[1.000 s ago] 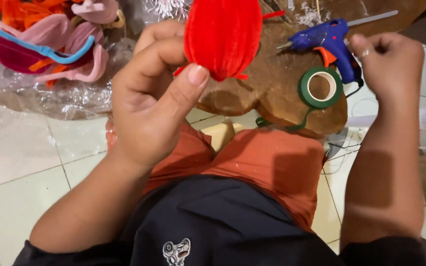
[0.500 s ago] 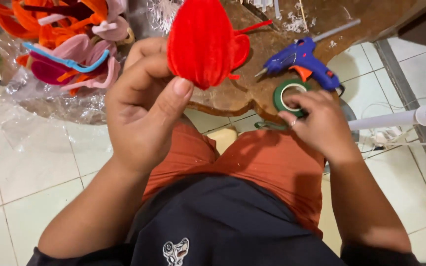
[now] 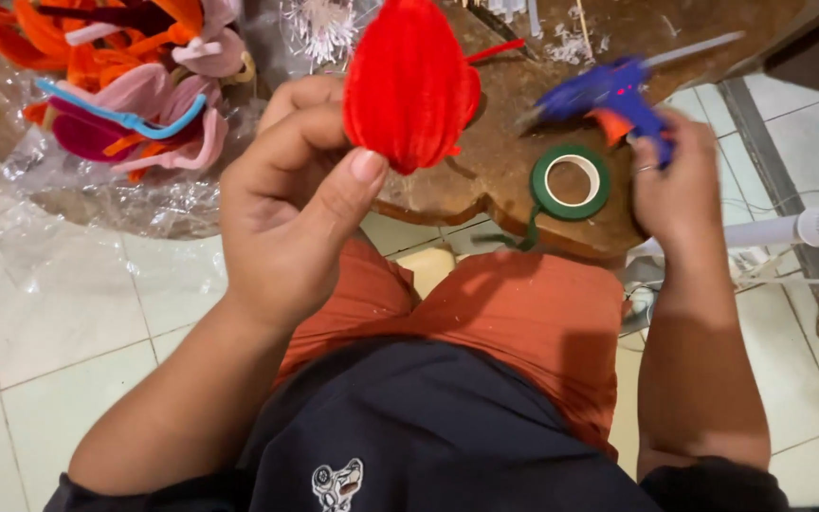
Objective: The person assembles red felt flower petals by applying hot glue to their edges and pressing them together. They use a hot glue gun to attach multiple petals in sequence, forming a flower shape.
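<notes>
Two hands, left hand point(image 3: 291, 204) grip pinching red petal point(image 3: 409, 81) base, right hand point(image 3: 680, 185) clasping glue gun point(image 3: 609, 95)

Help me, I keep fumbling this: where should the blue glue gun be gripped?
Take the blue glue gun by its handle, from its rear right, where the right hand sits. The nozzle points left toward the red petal, and the orange trigger faces the fingers.
</notes>
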